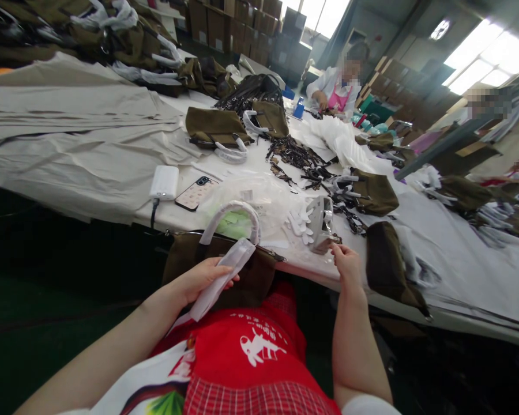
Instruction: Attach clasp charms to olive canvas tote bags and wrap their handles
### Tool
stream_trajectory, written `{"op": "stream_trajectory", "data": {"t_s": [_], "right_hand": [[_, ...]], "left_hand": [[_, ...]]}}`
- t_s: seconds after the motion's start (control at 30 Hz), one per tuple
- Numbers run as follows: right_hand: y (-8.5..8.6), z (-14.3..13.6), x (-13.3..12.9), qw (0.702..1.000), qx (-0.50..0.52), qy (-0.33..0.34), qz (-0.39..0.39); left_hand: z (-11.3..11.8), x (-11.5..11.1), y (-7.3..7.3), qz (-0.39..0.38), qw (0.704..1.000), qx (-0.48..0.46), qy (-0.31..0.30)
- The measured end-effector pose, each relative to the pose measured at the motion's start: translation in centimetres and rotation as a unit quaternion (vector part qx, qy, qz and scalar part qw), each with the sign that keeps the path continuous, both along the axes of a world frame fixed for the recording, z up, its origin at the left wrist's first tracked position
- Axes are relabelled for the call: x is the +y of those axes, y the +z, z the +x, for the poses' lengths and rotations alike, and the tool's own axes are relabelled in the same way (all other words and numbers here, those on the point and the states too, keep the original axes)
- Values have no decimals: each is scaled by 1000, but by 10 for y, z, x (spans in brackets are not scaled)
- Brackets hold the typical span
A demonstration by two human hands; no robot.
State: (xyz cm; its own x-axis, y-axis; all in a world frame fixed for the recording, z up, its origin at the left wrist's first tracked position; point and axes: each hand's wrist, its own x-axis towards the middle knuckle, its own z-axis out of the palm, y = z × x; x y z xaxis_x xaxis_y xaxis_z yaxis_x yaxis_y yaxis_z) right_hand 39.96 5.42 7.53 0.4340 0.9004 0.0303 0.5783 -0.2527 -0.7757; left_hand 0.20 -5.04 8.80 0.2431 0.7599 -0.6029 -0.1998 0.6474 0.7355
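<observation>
My left hand point(211, 278) is closed around a flat strip of white wrapping point(229, 271) at the near handle of an olive-brown handbag point(253, 276). The bag's other handle point(237, 206), in white wrapping as well, arches up behind it. The bag hangs against the table edge, in front of my red apron. On the right, my right hand point(346, 260) pinches at the front end of a grey tape dispenser point(319, 222). What lies between those fingertips is too small to make out. White paper-like pieces point(300, 223) cling to the dispenser's left side.
A phone point(195, 193) and a white power bank point(164, 182) with a cable lie left, by a clear plastic bag point(259, 199). Dark straps point(296, 153) and more handbags point(216, 124) spread behind. Another handbag point(387, 259) sits right. A co-worker point(339, 86) is across the table.
</observation>
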Motion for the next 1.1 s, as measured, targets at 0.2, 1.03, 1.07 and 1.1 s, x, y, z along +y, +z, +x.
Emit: {"op": "stream_trajectory", "data": {"t_s": [0.2,1.03,1.07,1.1], "right_hand": [[8,-37,-27,984,117,106,-86],[16,-219,-64,896,-68,406,-167],[16,-218,-62,899,-83,393,-174],[14,-217,-61,901,-84,382,-189]], "left_hand": [[-1,2,-5,3,1000,11,-15],[14,1,5,172,973,145,-52],[14,1,5,158,978,133,-42],[13,0,6,139,983,117,-32]]}}
